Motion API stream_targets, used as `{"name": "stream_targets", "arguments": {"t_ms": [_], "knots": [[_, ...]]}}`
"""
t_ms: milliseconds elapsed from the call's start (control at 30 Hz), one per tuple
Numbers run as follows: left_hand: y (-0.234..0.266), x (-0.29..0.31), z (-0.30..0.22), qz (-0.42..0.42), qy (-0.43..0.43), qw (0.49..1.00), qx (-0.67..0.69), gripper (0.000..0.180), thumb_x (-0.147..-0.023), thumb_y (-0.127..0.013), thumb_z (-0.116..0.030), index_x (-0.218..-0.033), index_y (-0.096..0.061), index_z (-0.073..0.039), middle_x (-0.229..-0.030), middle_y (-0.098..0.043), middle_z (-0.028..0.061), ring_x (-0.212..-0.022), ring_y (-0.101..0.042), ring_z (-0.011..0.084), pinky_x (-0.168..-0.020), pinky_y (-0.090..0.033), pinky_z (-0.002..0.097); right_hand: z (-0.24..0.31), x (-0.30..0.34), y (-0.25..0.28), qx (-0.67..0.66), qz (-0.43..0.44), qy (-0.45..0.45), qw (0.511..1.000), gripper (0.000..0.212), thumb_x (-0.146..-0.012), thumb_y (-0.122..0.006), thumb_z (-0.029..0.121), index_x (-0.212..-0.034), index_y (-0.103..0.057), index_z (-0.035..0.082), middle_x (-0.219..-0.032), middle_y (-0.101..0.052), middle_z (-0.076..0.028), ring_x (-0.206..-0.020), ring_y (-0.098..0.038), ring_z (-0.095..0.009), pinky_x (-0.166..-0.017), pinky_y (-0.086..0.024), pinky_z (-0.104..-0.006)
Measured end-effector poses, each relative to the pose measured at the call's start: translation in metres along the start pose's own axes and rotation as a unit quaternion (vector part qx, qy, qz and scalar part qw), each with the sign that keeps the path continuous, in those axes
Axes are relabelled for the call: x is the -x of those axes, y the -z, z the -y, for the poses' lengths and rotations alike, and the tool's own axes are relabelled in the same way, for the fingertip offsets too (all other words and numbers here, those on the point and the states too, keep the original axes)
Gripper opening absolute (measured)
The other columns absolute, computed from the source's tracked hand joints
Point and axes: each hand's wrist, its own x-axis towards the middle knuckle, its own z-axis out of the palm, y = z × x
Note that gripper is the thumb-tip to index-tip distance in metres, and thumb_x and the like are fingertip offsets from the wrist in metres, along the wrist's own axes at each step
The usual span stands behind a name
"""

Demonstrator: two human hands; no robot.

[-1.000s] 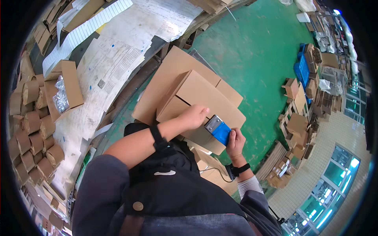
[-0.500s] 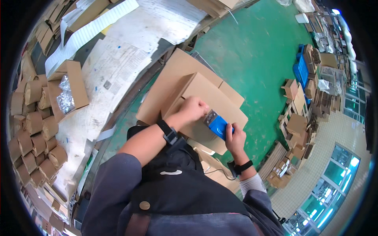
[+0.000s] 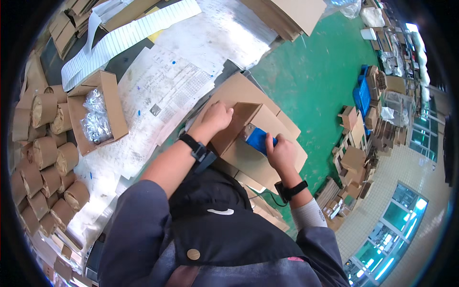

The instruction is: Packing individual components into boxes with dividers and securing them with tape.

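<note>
A brown cardboard carton [image 3: 282, 126] stands in front of me, with a wide flat cardboard panel [image 3: 251, 88] spreading out behind it. My right hand [image 3: 282, 153] grips a blue hand-held tool [image 3: 257, 139] with a grey metal end, held over the carton's top near its left edge. To the left, my left hand [image 3: 217, 116] is over the cardboard beside the carton's shaded side. Its fingers are curled closed, and whatever they pinch is hidden.
At left, a paper-covered table [image 3: 167, 83] bears an open box [image 3: 114, 107] of clear plastic bags, stacked brown paper rolls [image 3: 45, 107] and a white label strip [image 3: 138, 31]. Flat cardboard [image 3: 291, 16] lies at the far end. Pallets and a blue crate [image 3: 362, 93] stand right.
My left hand has moved left, away from the tool's metal end, to the carton's left side. The tool in my right hand has shifted slightly left and up. The view has shifted too.
</note>
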Motion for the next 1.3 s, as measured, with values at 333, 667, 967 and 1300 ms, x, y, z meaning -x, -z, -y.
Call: {"name": "stream_targets", "arguments": {"t_ms": [333,667,967,1300], "knots": [[-0.1,-0.016,0.048,-0.014,0.191,0.98,0.046,0.06,-0.093,-0.048,-0.053,-0.137,-0.043,-0.013,-0.144,-0.036,0.0121,-0.135,-0.027,0.0305,-0.109,-0.025,0.0473,0.007,0.0,0.008,-0.001,0.009,-0.02,1.0,0.039,-0.088,-0.058,0.036,-0.069,-0.059,0.003,-0.061,-0.059,-0.02,-0.057,-0.06,-0.038,-0.055,-0.048,-0.0445],[-0.075,-0.045,0.02,0.043,-0.12,0.989,-0.072,0.058,-0.101,-0.028,-0.046,-0.142,-0.036,-0.005,-0.145,-0.039,0.0176,-0.135,-0.035,0.0337,-0.111,-0.028,0.0368,0.007,0.001,0.005,-0.007,-0.001,-0.013,1.0,0.039,-0.088,-0.058,0.037,-0.069,-0.059,0.003,-0.06,-0.059,-0.02,-0.056,-0.06,-0.037,-0.055,-0.048,-0.0444],[-0.04,0.017,-0.062,0.13,-0.349,0.912,0.169,0.058,-0.1,-0.03,-0.051,-0.109,-0.067,-0.007,-0.105,-0.067,0.0134,-0.103,-0.062,0.0282,-0.09,-0.047,0.0363,-0.068,-0.032,0.025,-0.414,0.448,0.021,0.792,0.057,-0.089,-0.06,0.05,-0.103,-0.063,-0.005,-0.082,-0.066,-0.008,-0.073,-0.066,-0.02,-0.065,-0.05,-0.0324],[-0.101,0.052,-0.075,-0.096,-0.314,0.864,-0.382,0.047,-0.1,-0.032,-0.039,-0.146,-0.034,-0.03,-0.156,-0.022,-0.0002,-0.145,-0.017,0.018,-0.116,-0.009,0.0484,-0.244,0.074,0.023,-0.482,0.426,-0.028,0.765,0.052,-0.091,-0.059,0.046,-0.091,-0.064,-0.006,-0.068,-0.064,-0.008,-0.057,-0.064,-0.017,-0.054,-0.051,-0.0291]]}}
